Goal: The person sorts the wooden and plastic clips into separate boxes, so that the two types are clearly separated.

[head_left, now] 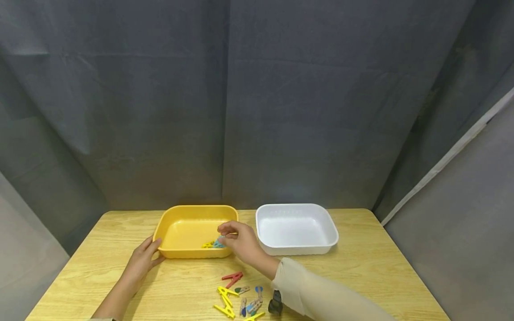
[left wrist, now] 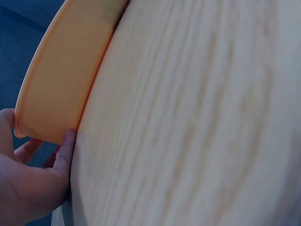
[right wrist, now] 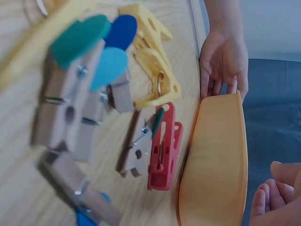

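Note:
My left hand (head_left: pixel 141 261) grips the left end of a yellow plastic tub (head_left: pixel 192 254), fingers at the rim and thumb low against the wall, as the left wrist view shows. Over the tub's right end hovers my right hand (head_left: pixel 242 243), fingers loosely bent. In the right wrist view, nothing shows between the thumb and fingers (right wrist: pixel 268 195) of that hand. Just below its fingertips, a light-blue clothespin (head_left: pixel 218 244) and a yellow clothespin (head_left: pixel 208 244) lie in the tub.
A white tub (head_left: pixel 297 251) stands right of the yellow one. On the wooden table (head_left: pixel 361 276) in front lie a red clothespin (right wrist: pixel 162 150), yellow clothespins (head_left: pixel 226 307) and several wooden clothespins (head_left: pixel 243 306) with coloured tips. Grey curtains (head_left: pixel 281 111) surround the table.

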{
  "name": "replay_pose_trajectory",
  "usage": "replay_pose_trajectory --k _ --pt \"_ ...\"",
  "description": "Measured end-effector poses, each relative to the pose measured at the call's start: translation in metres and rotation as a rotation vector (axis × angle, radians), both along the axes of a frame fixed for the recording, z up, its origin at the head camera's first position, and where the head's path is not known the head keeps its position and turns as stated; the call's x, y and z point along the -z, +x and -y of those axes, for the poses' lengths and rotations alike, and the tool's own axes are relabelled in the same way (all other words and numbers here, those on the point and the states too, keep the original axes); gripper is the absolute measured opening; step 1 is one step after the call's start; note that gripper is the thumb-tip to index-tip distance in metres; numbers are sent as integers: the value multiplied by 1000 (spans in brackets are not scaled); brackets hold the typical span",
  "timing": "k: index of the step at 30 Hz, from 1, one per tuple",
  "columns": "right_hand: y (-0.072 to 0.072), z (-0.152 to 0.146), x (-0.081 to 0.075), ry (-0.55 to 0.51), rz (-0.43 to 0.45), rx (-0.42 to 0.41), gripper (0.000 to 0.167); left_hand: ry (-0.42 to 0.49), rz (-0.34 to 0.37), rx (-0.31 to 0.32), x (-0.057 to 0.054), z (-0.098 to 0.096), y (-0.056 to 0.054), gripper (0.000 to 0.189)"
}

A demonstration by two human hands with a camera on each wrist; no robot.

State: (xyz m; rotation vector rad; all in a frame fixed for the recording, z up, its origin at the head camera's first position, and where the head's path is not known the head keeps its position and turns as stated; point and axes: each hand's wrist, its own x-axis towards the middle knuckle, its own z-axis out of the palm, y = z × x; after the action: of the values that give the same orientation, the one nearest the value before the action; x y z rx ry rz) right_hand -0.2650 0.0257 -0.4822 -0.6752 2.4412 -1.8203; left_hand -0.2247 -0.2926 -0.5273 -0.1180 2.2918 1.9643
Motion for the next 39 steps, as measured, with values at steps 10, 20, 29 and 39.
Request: replay_pose_trajectory --k 10,20,29,39 --pt "17 -17 5 -3 33 -35 25 5 12 -6 2 0 -1 78" --pt "28 -29 13 -64 61 -69 30 2 -9 8 3 1 0 77" --pt "36 -36 18 -75 86 -99 30 4 -8 0 3 0 -2 74" --pt "43 -39 29 -16 151 -96 30 -1 0 -3 2 0 -1 74"
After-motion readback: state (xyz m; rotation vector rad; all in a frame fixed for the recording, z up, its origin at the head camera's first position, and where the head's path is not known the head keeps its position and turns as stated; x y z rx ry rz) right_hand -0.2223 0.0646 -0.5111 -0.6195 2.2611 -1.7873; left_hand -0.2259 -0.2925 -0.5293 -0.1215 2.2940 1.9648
